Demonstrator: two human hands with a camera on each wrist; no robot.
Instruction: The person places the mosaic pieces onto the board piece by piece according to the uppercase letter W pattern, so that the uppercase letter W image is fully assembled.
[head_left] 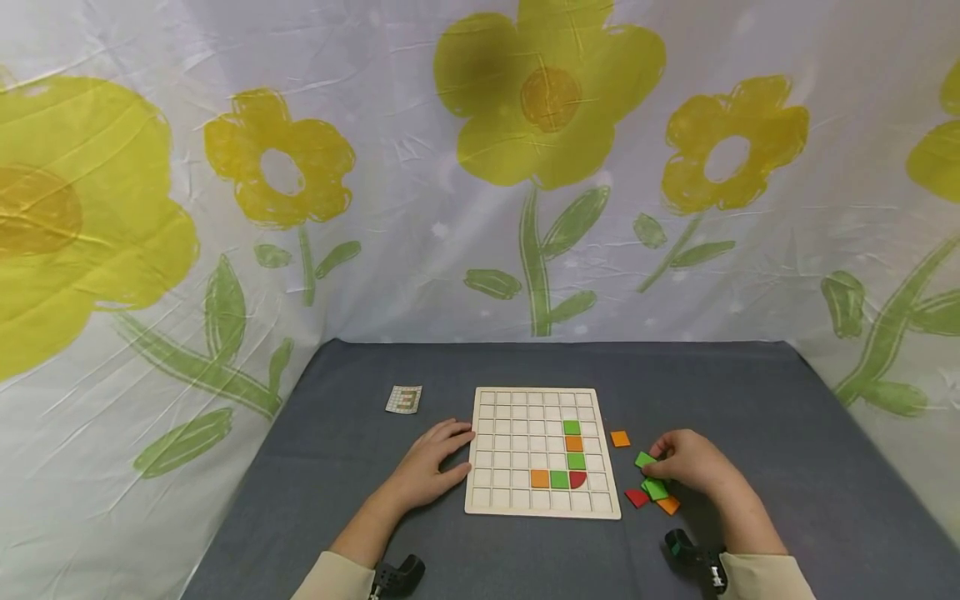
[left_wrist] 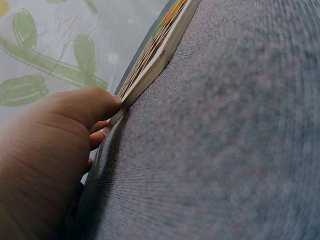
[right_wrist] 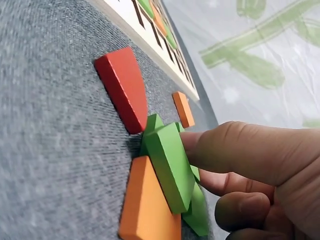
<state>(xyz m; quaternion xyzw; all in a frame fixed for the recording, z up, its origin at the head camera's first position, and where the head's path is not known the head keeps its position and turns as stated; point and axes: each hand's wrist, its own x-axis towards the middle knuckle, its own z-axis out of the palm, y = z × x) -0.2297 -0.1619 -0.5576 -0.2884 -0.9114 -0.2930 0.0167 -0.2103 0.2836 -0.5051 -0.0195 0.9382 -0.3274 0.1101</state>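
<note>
A pale wooden grid board [head_left: 501,500] lies on the table, with green, orange and red tiles set in several of its cells. My left hand [head_left: 432,463] rests beside it, thumb and fingertips touching the left edge; the left wrist view shows the thumb [left_wrist: 107,105] against that edge. To the right of the board, my right hand [head_left: 693,461] pinches a green square tile [head_left: 643,459] between thumb and fingers. Just below lies another green tile [head_left: 656,489], overlapping an orange tile [head_left: 669,505], with a red rounded tile [head_left: 636,498] alongside. In the right wrist view the thumb partly hides the pinched tile.
A single orange square [head_left: 620,438] lies near the board's right edge. A small card with a printed grid pattern [head_left: 404,400] sits at the back left. Dark grey cloth [head_left: 360,467] covers the table, and a flower-printed curtain [head_left: 405,250] hangs around it.
</note>
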